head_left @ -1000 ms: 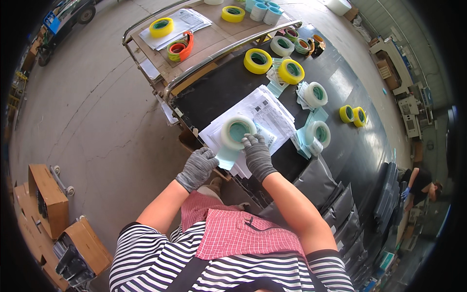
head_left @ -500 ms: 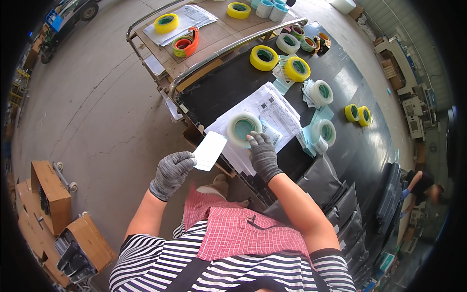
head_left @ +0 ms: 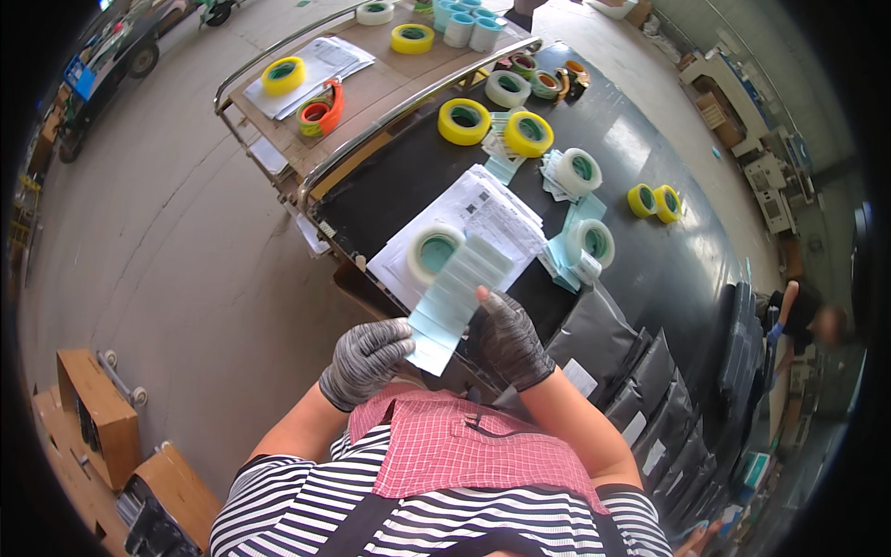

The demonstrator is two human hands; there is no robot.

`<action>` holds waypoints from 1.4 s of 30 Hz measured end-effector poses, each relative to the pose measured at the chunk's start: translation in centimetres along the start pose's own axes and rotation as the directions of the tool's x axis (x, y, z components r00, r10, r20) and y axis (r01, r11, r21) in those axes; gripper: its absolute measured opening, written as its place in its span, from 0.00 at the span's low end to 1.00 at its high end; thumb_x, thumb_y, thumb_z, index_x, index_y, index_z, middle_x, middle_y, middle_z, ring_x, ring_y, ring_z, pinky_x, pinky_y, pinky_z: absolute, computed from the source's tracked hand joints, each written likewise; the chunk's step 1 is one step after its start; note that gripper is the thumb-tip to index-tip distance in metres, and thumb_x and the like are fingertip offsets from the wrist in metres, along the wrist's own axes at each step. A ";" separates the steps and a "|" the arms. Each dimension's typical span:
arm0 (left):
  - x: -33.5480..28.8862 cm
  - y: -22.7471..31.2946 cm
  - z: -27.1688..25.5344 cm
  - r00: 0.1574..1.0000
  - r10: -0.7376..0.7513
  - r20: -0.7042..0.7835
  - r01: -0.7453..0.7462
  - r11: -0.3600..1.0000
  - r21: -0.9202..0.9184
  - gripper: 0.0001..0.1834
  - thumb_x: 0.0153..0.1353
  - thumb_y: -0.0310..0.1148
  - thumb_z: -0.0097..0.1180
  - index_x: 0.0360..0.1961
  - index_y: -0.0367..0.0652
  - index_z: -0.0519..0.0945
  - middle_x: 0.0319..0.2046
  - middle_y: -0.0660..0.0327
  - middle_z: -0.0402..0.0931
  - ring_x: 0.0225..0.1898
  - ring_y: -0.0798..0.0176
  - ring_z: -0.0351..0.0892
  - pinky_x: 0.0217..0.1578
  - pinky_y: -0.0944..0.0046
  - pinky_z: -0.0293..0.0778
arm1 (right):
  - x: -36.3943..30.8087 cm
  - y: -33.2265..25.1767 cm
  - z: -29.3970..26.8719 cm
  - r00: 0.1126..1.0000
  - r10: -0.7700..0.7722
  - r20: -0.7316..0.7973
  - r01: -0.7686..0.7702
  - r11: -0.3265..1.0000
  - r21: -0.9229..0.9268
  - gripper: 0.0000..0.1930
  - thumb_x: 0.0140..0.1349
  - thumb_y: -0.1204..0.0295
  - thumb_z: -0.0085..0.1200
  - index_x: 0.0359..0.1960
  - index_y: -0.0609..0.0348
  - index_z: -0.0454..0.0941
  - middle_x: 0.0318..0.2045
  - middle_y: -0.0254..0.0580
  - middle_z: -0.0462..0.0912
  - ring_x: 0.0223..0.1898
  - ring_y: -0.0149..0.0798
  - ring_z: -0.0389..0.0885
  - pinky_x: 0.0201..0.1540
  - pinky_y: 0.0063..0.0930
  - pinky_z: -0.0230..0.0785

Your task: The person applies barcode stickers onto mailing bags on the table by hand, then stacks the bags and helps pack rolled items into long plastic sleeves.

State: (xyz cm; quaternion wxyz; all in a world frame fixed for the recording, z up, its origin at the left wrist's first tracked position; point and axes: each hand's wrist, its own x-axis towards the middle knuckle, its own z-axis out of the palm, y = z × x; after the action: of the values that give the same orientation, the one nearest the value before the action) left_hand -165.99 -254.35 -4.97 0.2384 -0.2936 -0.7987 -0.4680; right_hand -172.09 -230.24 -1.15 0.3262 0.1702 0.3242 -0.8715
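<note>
A long pale-blue strip of labels [head_left: 456, 297], crossed by several fold lines, slants in front of me. My left hand [head_left: 369, 362], in a grey knit glove, pinches its lower end between thumb and fingers. My right hand [head_left: 510, 342], gloved alike with a bare thumb tip, closes at the strip's right edge; its other fingertips are partly hidden. Behind the strip, a roll of clear tape [head_left: 417, 263] lies on a stack of printed sheets [head_left: 501, 212], partly covered by it.
Yellow tape rolls [head_left: 464, 122] and clear tape rolls [head_left: 579, 173] stand on the black table [head_left: 650, 269]. Black plastic bags [head_left: 603, 330] lie to the right. A metal-railed cart [head_left: 320, 176] adjoins the far left. Cardboard boxes [head_left: 97, 408] sit at lower left; another person [head_left: 800, 311] is at far right.
My right hand has left the tape roll and come to the strip's edge. My left hand has moved right; the white piece it held now shows as a longer pale-blue strip.
</note>
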 end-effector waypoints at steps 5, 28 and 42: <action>0.1 1.3 1.6 0.994 0.050 0.095 -0.047 0.998 -0.031 0.18 0.44 0.21 0.66 0.40 0.40 0.85 0.45 0.52 0.83 0.47 0.47 0.85 0.46 0.53 0.83 | -2.5 -1.4 -0.9 0.941 -0.314 -0.126 0.252 0.899 -0.359 0.18 0.67 0.66 0.61 0.53 0.64 0.79 0.45 0.38 0.83 0.46 0.31 0.81 0.49 0.28 0.75; -3.6 7.1 7.4 0.904 -0.153 0.400 0.257 0.941 -0.221 0.14 0.53 0.24 0.65 0.43 0.45 0.85 0.43 0.55 0.83 0.44 0.52 0.85 0.45 0.59 0.83 | -12.6 2.5 -10.4 0.872 -0.439 -0.216 0.392 0.891 -0.229 0.16 0.67 0.67 0.60 0.52 0.63 0.79 0.47 0.41 0.84 0.47 0.39 0.84 0.56 0.36 0.79; 6.6 -2.9 3.2 0.866 0.028 0.499 0.069 0.982 -0.174 0.16 0.56 0.28 0.66 0.47 0.46 0.83 0.44 0.53 0.82 0.45 0.48 0.83 0.43 0.55 0.82 | -3.9 1.2 -6.4 0.659 -0.639 -0.396 0.535 0.769 -0.351 0.15 0.61 0.67 0.62 0.46 0.63 0.81 0.41 0.40 0.84 0.40 0.37 0.82 0.50 0.34 0.76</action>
State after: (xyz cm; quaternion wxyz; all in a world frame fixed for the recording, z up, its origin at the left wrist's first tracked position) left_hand -173.07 -251.00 -3.87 -0.0099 -0.4170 -0.7889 -0.4512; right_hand -167.93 -224.81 -4.40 -0.0528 0.2380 0.5212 -0.8179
